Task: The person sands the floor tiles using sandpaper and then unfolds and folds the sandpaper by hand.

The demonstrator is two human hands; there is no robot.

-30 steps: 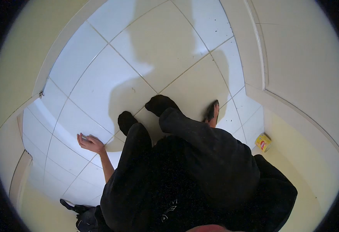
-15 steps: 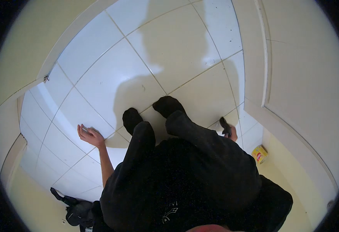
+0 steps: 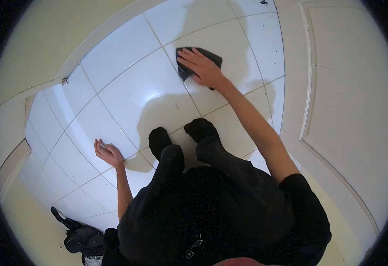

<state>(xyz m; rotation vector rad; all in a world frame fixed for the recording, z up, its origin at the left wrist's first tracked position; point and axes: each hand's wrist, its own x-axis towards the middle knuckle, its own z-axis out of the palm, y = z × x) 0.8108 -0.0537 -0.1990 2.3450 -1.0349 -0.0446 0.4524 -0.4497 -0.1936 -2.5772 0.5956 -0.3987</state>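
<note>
Far out on the tiles now, right hand (image 3: pixel 203 67) apparently flat atop cloth (image 3: pixel 211 56).

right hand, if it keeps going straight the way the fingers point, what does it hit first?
The right hand lies flat on the dark cloth, fingers pointing up-left across the tiled floor. Beyond the cloth, only bare tiles, then probably the white baseboard at the wall, though fisheye distortion makes the exact line uncertain.

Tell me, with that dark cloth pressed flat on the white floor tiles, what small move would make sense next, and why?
Probably a short sweep of the cloth back toward the knees. The right hand lies flat on it at full arm's stretch, so pulling looks easier than pushing further. The left hand is planted on the tiled floor as a prop, and bare tiles lie between cloth and knees.
</note>
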